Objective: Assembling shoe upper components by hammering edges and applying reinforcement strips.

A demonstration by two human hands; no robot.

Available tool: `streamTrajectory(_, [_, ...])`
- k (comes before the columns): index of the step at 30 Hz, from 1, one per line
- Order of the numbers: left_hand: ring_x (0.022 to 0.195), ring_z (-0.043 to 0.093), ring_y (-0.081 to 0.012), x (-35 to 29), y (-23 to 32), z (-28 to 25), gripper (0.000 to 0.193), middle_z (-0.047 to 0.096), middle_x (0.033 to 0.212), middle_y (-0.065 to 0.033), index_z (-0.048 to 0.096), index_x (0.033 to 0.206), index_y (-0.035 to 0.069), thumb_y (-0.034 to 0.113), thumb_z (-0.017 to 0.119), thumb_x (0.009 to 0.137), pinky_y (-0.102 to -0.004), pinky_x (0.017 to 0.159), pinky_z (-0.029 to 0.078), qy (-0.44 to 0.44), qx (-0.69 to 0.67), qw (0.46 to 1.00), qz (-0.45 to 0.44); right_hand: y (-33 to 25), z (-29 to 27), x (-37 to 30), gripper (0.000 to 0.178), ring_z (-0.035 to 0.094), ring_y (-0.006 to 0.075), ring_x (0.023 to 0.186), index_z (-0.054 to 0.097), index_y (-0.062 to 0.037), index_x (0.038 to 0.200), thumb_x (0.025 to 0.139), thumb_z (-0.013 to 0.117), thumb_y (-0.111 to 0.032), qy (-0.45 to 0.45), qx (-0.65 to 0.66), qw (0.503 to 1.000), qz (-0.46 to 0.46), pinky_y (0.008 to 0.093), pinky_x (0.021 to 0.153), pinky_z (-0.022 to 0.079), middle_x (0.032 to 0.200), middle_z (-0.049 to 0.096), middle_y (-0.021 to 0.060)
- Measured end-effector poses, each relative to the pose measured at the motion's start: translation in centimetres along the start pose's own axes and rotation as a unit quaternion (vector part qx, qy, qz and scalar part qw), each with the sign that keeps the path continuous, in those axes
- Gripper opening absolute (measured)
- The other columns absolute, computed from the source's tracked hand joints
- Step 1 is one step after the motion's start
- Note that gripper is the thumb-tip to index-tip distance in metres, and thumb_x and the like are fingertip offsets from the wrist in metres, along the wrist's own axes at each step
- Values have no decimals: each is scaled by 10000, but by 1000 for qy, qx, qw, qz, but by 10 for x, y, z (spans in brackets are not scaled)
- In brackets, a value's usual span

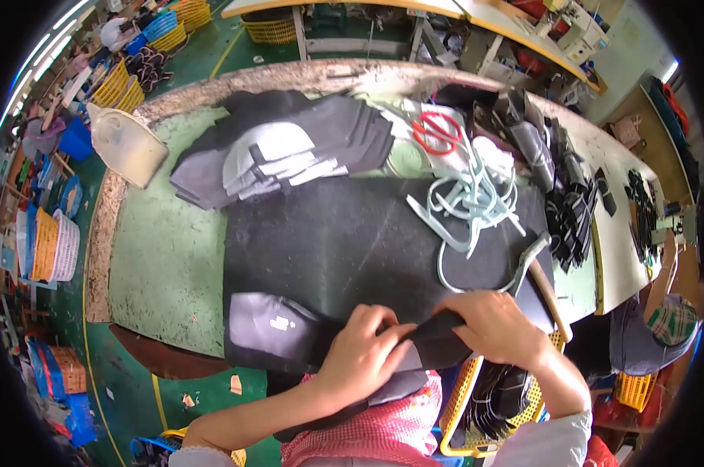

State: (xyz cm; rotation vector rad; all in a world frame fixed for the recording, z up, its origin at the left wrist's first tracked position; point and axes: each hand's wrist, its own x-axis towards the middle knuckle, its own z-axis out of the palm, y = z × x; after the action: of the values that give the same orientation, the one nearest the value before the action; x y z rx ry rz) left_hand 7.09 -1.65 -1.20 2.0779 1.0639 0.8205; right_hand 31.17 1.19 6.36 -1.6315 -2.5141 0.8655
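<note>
At the near edge of the black mat (313, 241), my left hand (367, 350) pinches a black flat piece of leather-like material (433, 331). My right hand (496, 327) is closed on the other end of that piece, which is folded or bent between the hands. Part of it is hidden under my fingers. Left of my left hand lies a dark grey cut piece (270, 323) with a small white mark. Just beyond my right hand rests a hammer (550, 300) with a wooden handle. A tangle of pale blue strips (472, 198) lies farther back on the mat.
Behind the mat are stacked dark cut pieces (352, 132) with white strips (289, 167) and red-handled scissors (437, 132). Black strap bundles (570, 226) cover the right. A cream plastic container (126, 148) stands far left. A yellow basket (465, 397) sits by my right forearm; another person (651, 335) is at right.
</note>
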Motion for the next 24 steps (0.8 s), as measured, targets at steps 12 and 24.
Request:
streamTrajectory(12, [1025, 613, -301, 17, 5, -18, 246, 636, 1082, -86, 745, 1076, -13, 57, 748, 840, -411, 874, 554, -66, 61, 996, 16, 45, 27, 15, 425, 688, 275, 955, 794, -111, 994, 577, 807, -34, 113, 84, 972, -190, 391, 838, 541, 991, 697, 44])
streamTrajectory(24, [1139, 610, -306, -13, 29, -11, 513, 612, 1251, -176, 648, 1334, -84, 121, 644, 863, -381, 972, 569, -204, 370, 890, 168, 10, 44, -45, 521, 546, 337, 1427, 721, -7, 1295, 806, 732, -186, 131, -44, 970, -199, 511, 1213, 396, 1473, 631, 138])
